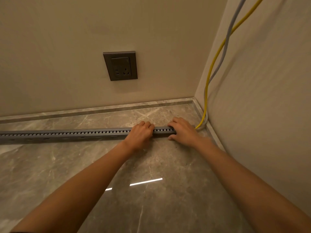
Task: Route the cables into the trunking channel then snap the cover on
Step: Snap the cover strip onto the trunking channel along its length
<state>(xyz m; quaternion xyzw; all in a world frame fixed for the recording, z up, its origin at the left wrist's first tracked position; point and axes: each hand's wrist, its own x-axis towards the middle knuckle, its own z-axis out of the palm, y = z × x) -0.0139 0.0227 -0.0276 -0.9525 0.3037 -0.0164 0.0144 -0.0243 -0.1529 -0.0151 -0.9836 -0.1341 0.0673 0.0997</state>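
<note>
A long grey slotted trunking channel [67, 134] lies on the marble floor, running from the left edge to the right corner. My left hand [140, 134] grips it from above, fingers curled over its far edge. At the channel's right end my right hand [182, 130] grips it too, fingers over the top and thumb on the near side. A yellow cable [212, 64] and a grey cable [224, 52] hang down the right wall and enter the channel's end behind my right hand. Whether a cover sits on the channel I cannot tell.
A grey wall socket [120, 66] is set in the back wall above the channel. A marble skirting [101, 109] runs along the wall base. The right wall [260, 98] meets the back wall in a corner close to my right hand.
</note>
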